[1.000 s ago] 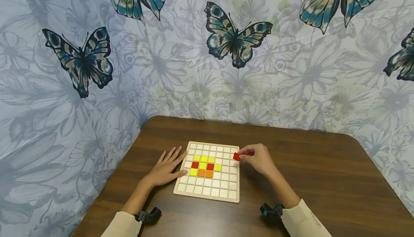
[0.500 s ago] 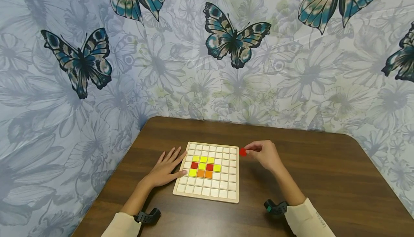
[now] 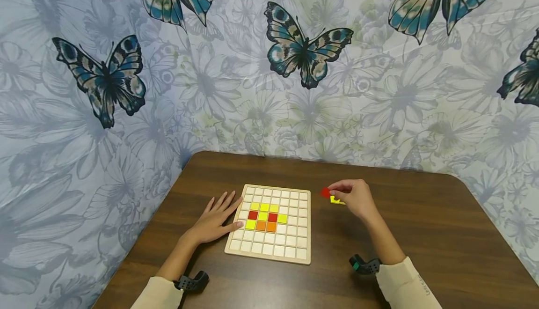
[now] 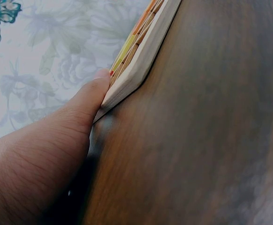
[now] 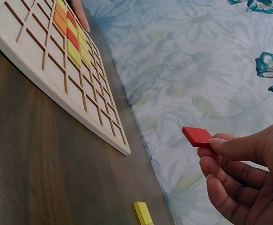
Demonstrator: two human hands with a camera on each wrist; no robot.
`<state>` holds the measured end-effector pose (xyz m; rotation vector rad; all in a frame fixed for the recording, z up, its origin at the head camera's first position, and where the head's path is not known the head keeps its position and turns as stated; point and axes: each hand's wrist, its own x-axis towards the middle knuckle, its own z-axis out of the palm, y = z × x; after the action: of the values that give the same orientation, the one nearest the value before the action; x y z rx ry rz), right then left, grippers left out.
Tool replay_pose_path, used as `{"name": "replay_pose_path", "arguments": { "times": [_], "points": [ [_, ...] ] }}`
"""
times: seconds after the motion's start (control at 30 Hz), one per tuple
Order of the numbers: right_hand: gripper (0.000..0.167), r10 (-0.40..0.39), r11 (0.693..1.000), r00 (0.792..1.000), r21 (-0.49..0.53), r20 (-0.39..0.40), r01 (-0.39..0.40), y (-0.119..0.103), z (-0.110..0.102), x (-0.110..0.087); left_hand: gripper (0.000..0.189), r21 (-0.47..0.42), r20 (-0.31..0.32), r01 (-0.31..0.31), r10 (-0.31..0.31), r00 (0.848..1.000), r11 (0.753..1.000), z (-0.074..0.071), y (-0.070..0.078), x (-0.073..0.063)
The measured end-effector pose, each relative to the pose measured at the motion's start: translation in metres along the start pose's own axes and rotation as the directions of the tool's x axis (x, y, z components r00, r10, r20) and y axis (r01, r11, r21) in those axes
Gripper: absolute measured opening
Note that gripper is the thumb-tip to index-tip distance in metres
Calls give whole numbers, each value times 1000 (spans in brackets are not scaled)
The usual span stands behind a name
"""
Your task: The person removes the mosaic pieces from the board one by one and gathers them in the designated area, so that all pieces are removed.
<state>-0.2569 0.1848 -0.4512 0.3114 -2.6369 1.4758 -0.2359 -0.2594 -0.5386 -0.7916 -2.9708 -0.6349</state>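
Note:
A pale wooden grid board point(image 3: 267, 249) lies on the table, with yellow, red and orange square tiles set in its middle-left cells. My left hand point(image 3: 215, 219) rests at the board's left side, fingers spread and straight, its thumb on the edge; in the left wrist view the thumb point(image 4: 92, 96) touches the rim. Beyond the board's right side, my right hand point(image 3: 355, 200) pinches a red square tile point(image 5: 198, 136) between thumb and fingertips, above the table. Yellow tiles point(image 3: 334, 200) lie just below that hand, partly hidden by it.
The dark wooden table point(image 3: 404, 220) reaches back to a wall hung with butterfly-patterned cloth point(image 3: 236, 112). Each wrist carries a black strap device, such as the right wristband point(image 3: 364, 265). One yellow tile point(image 5: 143, 213) shows at the bottom of the right wrist view.
My right hand has moved right, from over the board's right edge to beyond it, still pinching the red tile. Yellow tiles have come into sight beneath it. The left hand stays put.

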Motion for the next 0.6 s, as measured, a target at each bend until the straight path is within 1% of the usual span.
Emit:
{"name": "replay_pose_path", "arguments": {
  "times": [0.33, 0.6],
  "points": [
    [10, 34, 999, 999, -4, -38, -34, 14, -12, 3, 83, 4, 1, 3, -3, 1000, 1000, 0, -1, 1],
    [14, 67, 998, 997, -11, -46, -68, 27, -21, 6, 84, -5, 8, 7, -7, 1000, 1000, -1, 0, 1]
  ]
}}
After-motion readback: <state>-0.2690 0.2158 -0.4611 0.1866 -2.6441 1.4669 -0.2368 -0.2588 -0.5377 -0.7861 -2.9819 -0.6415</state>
